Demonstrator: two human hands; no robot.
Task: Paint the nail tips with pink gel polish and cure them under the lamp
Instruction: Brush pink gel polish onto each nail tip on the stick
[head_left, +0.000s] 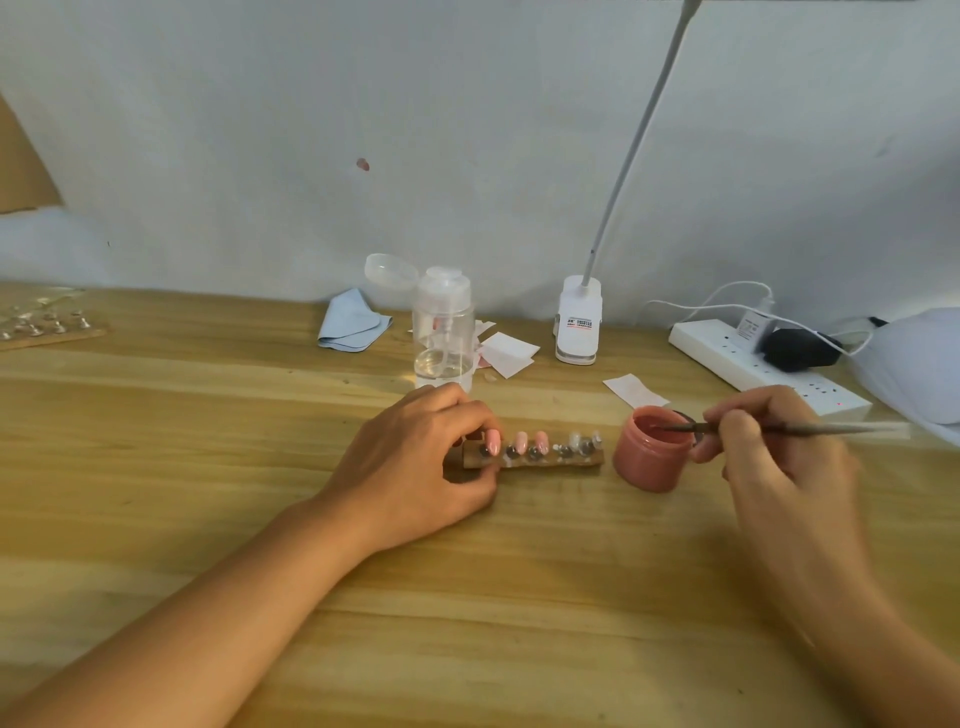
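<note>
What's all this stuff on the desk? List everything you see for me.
nail tips: three pink, others clear, on the wooden holder
wooden holder: one, brown, table centre
gel jar: one, pink, right of the holder
brush: one, dark, tip at the jar's mouth
pump bottle: one, clear, behind the holder
cloth: one, light blue, left of the bottle
paper pieces: several, white, right of the bottle
clip lamp: one, white, at the wall
power strip: one, white, far right
second holder: one, brown, far left
left hand: grips the holder's left end
right hand: pinches the brush
</note>
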